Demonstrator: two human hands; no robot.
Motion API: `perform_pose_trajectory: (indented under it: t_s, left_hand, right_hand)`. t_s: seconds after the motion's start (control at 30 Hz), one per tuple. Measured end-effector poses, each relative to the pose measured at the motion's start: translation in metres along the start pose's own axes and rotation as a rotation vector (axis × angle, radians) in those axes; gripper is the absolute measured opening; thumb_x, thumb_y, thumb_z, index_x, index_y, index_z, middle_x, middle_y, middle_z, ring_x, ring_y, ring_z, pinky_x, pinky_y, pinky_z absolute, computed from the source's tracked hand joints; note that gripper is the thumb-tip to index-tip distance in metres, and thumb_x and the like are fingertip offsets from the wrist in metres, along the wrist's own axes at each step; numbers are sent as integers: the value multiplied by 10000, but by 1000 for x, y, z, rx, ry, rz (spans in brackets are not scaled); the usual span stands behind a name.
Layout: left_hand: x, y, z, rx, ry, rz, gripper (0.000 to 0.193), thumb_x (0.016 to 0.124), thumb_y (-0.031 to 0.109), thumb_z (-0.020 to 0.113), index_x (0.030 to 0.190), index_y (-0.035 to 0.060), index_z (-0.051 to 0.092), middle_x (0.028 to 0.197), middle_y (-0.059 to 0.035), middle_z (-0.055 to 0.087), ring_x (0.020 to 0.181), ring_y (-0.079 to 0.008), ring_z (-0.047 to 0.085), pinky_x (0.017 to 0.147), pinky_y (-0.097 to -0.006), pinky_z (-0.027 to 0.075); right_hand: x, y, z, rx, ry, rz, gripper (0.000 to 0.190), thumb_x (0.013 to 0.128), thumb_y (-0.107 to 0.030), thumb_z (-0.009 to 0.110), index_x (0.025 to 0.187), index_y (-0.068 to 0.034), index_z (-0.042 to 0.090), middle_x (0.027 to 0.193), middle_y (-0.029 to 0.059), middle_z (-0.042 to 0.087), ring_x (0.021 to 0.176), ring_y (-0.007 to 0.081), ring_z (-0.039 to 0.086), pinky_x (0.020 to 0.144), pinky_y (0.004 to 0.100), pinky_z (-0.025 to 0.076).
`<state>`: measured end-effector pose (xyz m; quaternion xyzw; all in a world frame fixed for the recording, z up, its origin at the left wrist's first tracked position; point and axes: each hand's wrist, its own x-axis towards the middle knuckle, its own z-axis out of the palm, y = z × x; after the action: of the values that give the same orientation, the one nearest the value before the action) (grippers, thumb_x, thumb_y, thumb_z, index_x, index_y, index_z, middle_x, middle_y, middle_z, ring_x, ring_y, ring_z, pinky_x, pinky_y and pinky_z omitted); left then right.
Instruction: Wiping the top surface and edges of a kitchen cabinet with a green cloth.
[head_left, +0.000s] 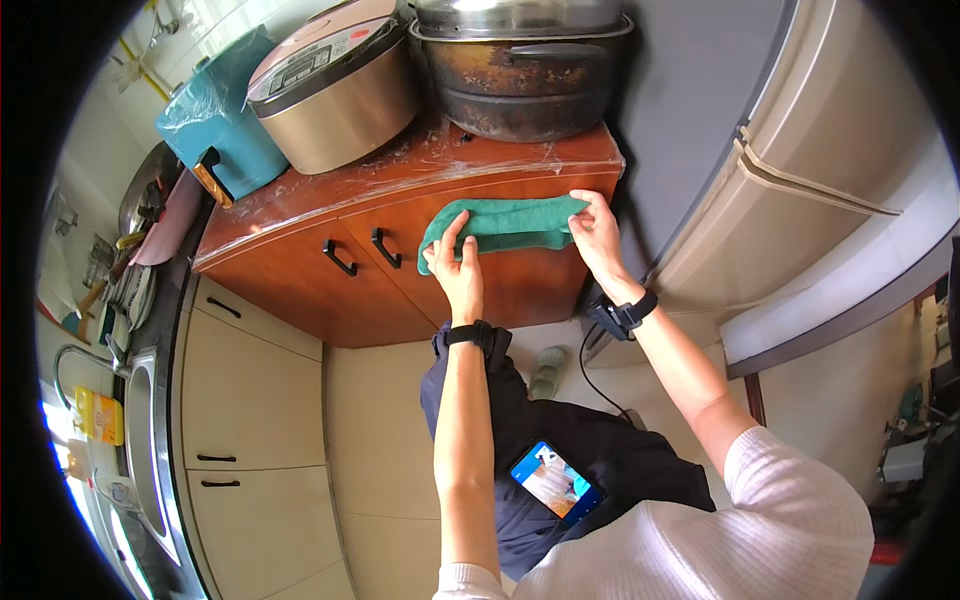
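A folded green cloth (517, 217) is stretched sideways in the air in front of the doors of a reddish-brown wooden cabinet (480, 289). Its left end is gripped by my left hand (457, 274), with two fingers lying over the fabric. At the right end, my right hand (596, 232) pinches the cloth's edge between thumb and fingers. Both wrists wear black straps with small devices. A smartphone (556, 484) with a lit screen rests on my lap, on dark clothing.
On the cabinet top stand a blue air fryer (221, 127), a rice cooker (337, 90) and a stained steamer pot (525, 82). A sink (146, 442) and pale cupboards (255, 375) are at left. A beige refrigerator (795, 195) stands at right, and a black cable (592, 371) hangs near my leg.
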<state>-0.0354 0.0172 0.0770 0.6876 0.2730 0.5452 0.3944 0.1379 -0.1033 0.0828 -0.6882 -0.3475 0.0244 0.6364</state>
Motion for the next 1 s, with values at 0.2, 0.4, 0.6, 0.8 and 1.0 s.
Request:
perform_pose_trajectory:
  t_s: [0.2,0.4,0.6,0.8,1.0]
  left_hand:
    - [22,28,-18,344,-67,217,341,811,93,635,1139,176,678,1063,-105,623,1032,-326,481,991,-427,364]
    - [63,17,-32,442,-197,331,205,824,220,677,1007,134,709,1001,-139,675,966,-367,566,935,-437,422]
    - [65,15,-19,392,-158,212,248,803,270,684,1028,166,698,896,-124,638,881,-305,589,809,-407,479]
    - [54,5,-9,364,-141,177,261,795,185,696,1047,121,673,875,-76,676,765,-181,647,713,-324,511]
    - [35,6,-1,348,-252,93,304,797,45,647,1099,49,612,979,-142,614,879,-254,617,738,-329,513]
  right_hand:
    - [5,-16,-1,-140,83,-173,351,805,-59,702,1126,-75,561,805,81,587,747,185,592,675,332,502]
    - [32,-32,1,-212,67,-248,228,819,-187,720,1011,-107,627,710,67,638,630,193,631,588,350,490]
    - [3,-17,3,-172,41,-204,164,855,-115,686,970,-59,583,809,93,668,712,194,676,637,303,523]
    - [7,-18,10,-147,58,-214,279,837,-97,654,1092,-75,542,914,137,673,814,274,691,721,364,540]
    - [-3,-13,23,-156,-38,-246,340,814,-114,655,1126,-72,526,977,182,656,916,344,661,792,400,524]
